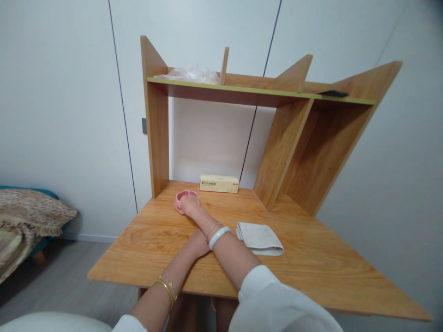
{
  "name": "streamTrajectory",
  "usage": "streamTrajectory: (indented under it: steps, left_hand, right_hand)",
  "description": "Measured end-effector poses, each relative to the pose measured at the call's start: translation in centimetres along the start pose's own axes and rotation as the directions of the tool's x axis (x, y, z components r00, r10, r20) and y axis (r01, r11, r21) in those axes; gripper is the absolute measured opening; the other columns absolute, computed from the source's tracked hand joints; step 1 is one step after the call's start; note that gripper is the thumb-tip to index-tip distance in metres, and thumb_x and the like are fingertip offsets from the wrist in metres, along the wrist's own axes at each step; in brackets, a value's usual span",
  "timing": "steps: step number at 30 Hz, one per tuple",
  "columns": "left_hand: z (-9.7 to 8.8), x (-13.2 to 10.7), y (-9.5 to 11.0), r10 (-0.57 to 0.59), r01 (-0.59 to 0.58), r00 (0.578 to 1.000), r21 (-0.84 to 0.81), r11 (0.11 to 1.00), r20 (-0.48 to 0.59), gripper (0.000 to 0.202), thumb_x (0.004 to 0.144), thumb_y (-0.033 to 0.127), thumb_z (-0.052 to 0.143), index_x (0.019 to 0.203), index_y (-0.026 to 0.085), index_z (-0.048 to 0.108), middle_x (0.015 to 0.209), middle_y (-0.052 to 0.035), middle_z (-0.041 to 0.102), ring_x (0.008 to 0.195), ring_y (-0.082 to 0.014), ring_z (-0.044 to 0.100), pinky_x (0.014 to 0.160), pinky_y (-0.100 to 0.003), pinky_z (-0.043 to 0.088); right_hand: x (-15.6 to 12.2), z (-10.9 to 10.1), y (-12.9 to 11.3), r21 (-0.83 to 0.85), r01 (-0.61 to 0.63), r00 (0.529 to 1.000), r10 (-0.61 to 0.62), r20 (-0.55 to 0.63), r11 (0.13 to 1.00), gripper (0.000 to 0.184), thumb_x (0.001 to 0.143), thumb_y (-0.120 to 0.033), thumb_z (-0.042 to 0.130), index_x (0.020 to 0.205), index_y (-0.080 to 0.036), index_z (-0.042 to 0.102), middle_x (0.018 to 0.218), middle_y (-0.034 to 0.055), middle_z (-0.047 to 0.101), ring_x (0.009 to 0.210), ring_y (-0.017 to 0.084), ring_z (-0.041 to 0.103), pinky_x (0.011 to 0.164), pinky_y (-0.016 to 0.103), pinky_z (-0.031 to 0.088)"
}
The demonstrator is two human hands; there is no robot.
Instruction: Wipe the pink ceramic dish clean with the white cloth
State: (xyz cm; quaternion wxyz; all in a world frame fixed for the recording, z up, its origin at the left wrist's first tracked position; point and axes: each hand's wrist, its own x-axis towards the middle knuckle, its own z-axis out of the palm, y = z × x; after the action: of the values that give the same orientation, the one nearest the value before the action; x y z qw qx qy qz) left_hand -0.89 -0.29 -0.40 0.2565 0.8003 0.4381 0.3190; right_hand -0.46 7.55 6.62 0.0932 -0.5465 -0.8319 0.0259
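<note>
A small pink bowl point(177, 204) with a wavy, flower-like rim rests at the back left of the wooden desk point(145, 244). My right hand point(189, 204) reaches across to it and grips its near edge, fingers curled down inside. My left hand point(200, 243) lies low over the desk beneath my right forearm, by the pale bangle point(218, 236); its fingers are hidden there. Just right of my right forearm is a folded light-grey cloth point(261, 238).
A cream-coloured box point(219, 183) stands at the back of the desk, below a wooden shelf unit point(224, 93). Clear plastic wrapping point(192, 74) and a flat black item point(332, 93) lie on the shelf. Upright panels flank the back; a blanket-covered seat point(31, 214) is at far left.
</note>
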Motion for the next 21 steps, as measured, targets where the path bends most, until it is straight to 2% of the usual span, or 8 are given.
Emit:
streamTrajectory:
  steps: [4,7,11,13,15,18,21]
  left_hand:
    - [0.0,0.1,0.0,-0.027,0.025,1.000,0.148,0.989,0.016,0.021,0.083,0.022,0.044,0.092,0.014,0.061,0.100,-0.0108,0.067,0.088,-0.0225,0.061,0.076,-0.031,0.047]
    - [0.0,0.4,0.3,-0.061,0.036,0.995,0.292,0.956,0.077,0.027,0.085,0.024,0.038,0.090,0.015,0.063,0.097,-0.0129,0.069,0.089,-0.0251,0.063,0.075,-0.033,0.046]
    - [0.0,0.7,0.6,-0.112,0.055,0.988,0.427,0.903,0.108,0.038,0.090,0.031,0.030,0.085,0.016,0.065,0.089,-0.0143,0.070,0.085,-0.0258,0.064,0.073,-0.034,0.044]
    - [0.1,0.7,0.7,-0.120,0.063,0.988,0.446,0.893,0.100,0.039,0.090,0.033,0.030,0.086,0.016,0.065,0.090,-0.0141,0.070,0.086,-0.0248,0.064,0.073,-0.032,0.043]
    - [0.1,0.7,0.7,-0.131,0.074,0.987,0.449,0.891,0.096,0.040,0.091,0.033,0.029,0.086,0.016,0.065,0.090,-0.0137,0.070,0.087,-0.0235,0.064,0.072,-0.031,0.042]
    - [0.0,0.7,0.7,-0.137,0.080,0.986,0.443,0.893,0.098,0.040,0.091,0.033,0.028,0.086,0.016,0.065,0.089,-0.0126,0.070,0.086,-0.0221,0.063,0.070,-0.029,0.041]
    - [0.0,0.8,0.8,-0.132,0.074,0.986,0.443,0.893,0.100,0.040,0.091,0.033,0.029,0.086,0.016,0.065,0.089,-0.0116,0.070,0.085,-0.0216,0.063,0.069,-0.029,0.040]
  right_hand:
    - [-0.9,-0.6,0.7,0.057,0.090,0.992,-0.084,-0.095,0.994,0.024,0.086,-0.022,0.050,0.104,-0.016,0.063,0.109,0.0067,0.065,0.100,0.016,0.058,0.082,0.023,0.042]
    - [-2.9,-1.6,3.2,0.082,0.087,0.984,-0.073,-0.161,0.993,0.034,0.089,-0.021,0.046,0.122,-0.017,0.052,0.120,0.0079,0.058,0.109,0.014,0.053,0.089,0.022,0.039]
    - [-6.7,-3.4,8.2,0.061,-0.032,0.989,0.040,-0.141,0.998,0.025,0.085,-0.015,0.049,0.107,-0.012,0.061,0.113,0.0129,0.061,0.104,0.019,0.056,0.087,0.027,0.041]
    - [-8.9,-4.3,10.2,0.031,-0.101,0.991,0.104,-0.085,0.994,0.019,0.080,-0.017,0.056,0.096,-0.012,0.065,0.100,0.0139,0.066,0.093,0.022,0.060,0.079,0.029,0.044]
    - [-10.8,-5.2,11.4,-0.073,-0.189,0.979,0.193,0.065,0.979,0.025,0.074,-0.027,0.064,0.093,-0.011,0.067,0.095,0.0160,0.068,0.087,0.026,0.063,0.071,0.031,0.046]
    - [-12.7,-5.9,11.8,-0.240,-0.259,0.918,0.316,0.240,0.936,0.039,0.064,-0.036,0.072,0.092,-0.010,0.069,0.096,0.0191,0.069,0.087,0.030,0.065,0.067,0.032,0.047]
    - [-13.4,-5.5,11.6,-0.305,-0.278,0.876,0.370,0.308,0.911,0.038,0.056,-0.028,0.075,0.090,-0.011,0.070,0.094,0.0184,0.070,0.086,0.030,0.066,0.066,0.032,0.049]
